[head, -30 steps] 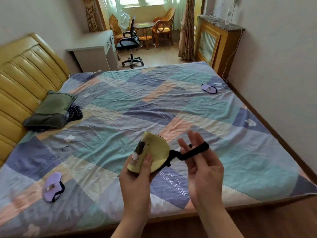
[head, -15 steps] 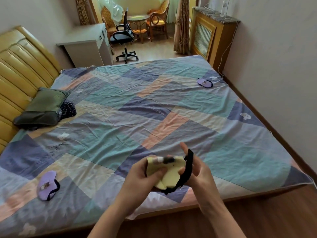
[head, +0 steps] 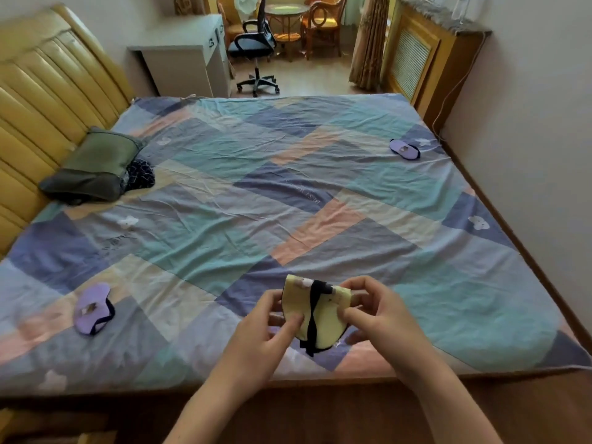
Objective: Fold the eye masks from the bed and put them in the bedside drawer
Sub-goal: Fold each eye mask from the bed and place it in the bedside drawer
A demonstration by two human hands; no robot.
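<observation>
Writing: we read "BEST WISHES" on the bed [head: 224,174] cover.
Hands: left hand [head: 262,328] and right hand [head: 381,318] pinch the folded mask [head: 326,318].
Hidden: our fingertips behind it.

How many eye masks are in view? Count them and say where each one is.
3. A yellow eye mask is held in both hands; one purple eye mask lies on the bed's near left, another purple mask at the far right. More may be hidden.

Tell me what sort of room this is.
A bedroom, most likely in a home: a large bed with a patchwork cover and a padded yellow headboard, a white desk with an office chair beyond it, and curtains.
</observation>
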